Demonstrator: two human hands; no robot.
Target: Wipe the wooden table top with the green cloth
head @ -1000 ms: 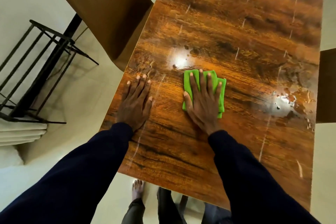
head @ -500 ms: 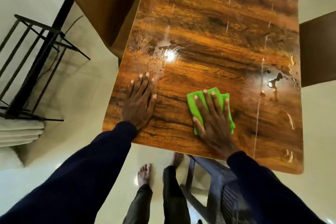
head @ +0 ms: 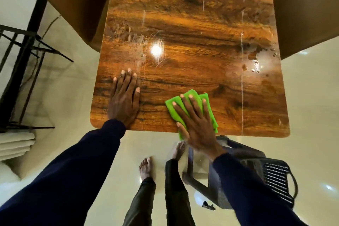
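While the wooden table top looks hard and glossy, the right hand presses flat on the green cloth, which lies folded under its spread fingers and seems soft, light and easy to slide, best pressed from above.

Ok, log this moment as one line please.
stage: wiping near edge | right hand: flat on green cloth | left hand: flat on table top | droplets: far right, unwiped
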